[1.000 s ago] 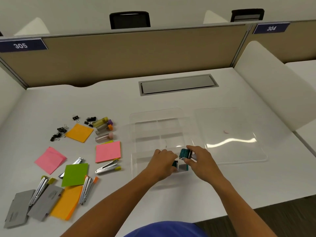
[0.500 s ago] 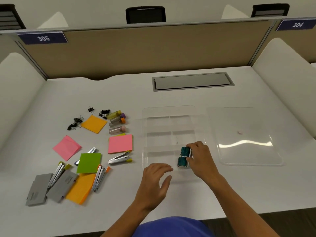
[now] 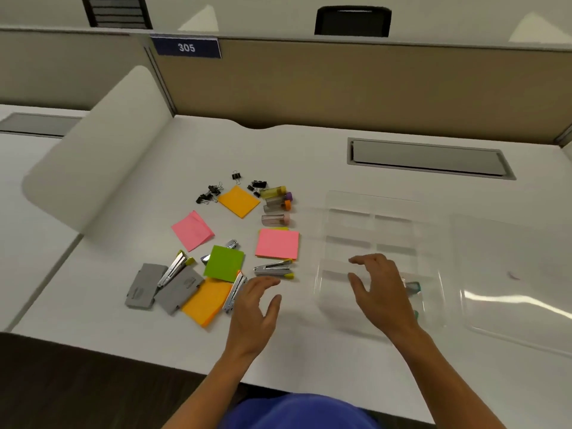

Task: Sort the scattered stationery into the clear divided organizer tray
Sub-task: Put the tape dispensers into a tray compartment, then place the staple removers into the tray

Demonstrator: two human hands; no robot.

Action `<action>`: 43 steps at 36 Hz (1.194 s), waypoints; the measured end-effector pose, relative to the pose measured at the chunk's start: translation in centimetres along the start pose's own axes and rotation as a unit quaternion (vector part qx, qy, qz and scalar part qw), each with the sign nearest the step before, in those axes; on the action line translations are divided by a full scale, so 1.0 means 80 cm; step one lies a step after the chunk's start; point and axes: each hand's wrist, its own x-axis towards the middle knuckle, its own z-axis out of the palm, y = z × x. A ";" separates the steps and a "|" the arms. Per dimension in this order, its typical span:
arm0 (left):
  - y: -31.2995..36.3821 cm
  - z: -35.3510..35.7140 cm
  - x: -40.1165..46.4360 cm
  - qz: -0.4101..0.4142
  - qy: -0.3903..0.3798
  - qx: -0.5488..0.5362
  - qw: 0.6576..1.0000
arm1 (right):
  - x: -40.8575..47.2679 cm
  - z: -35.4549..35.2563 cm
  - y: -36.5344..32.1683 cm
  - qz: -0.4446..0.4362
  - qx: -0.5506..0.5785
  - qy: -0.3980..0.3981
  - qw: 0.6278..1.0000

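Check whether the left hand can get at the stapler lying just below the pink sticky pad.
Probably yes. The left hand is open and empty, its fingertips close to the stapler, and nothing lies between them; the pink sticky pad sits just beyond it.

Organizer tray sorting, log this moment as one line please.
left hand: open, empty, near stapler | right hand: open, above organizer tray | in tray: teal items | sticky notes, binder clips: on desk

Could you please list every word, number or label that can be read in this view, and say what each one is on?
"305": white digits on the dark blue plate fixed to the top of the desk partition.
The grey flat cases at the near left carry small marks, too blurred to read.
Nothing else shows legible text.
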 end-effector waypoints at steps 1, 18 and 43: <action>-0.009 -0.007 0.002 -0.012 0.012 -0.001 1.000 | 0.002 0.007 -0.012 -0.017 0.007 -0.012 1.000; -0.092 -0.042 0.039 -0.118 0.021 0.180 0.976 | 0.038 0.159 -0.121 -0.142 -0.284 -0.251 0.914; -0.100 -0.025 0.062 -0.029 -0.082 0.180 0.980 | 0.025 0.162 -0.121 -0.042 -0.259 -0.235 0.936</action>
